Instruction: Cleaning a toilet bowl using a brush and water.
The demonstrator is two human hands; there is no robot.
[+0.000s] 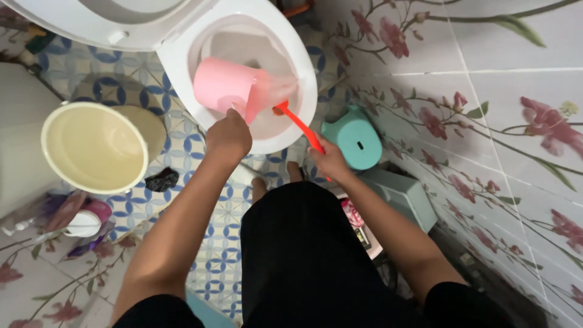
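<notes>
We see the left hand closed on the handle of a pink jug, tilted over the white toilet bowl and pouring water in. The right hand is clamped on an orange toilet brush, its tip inside the bowl. A cream bucket stands on the floor at the left.

The toilet bowl is crowded — a tilted pink jug and an orange brush fill its opening. A cream bucket blocks the left floor, a teal stool the right — tiled floor between stays passable.
</notes>
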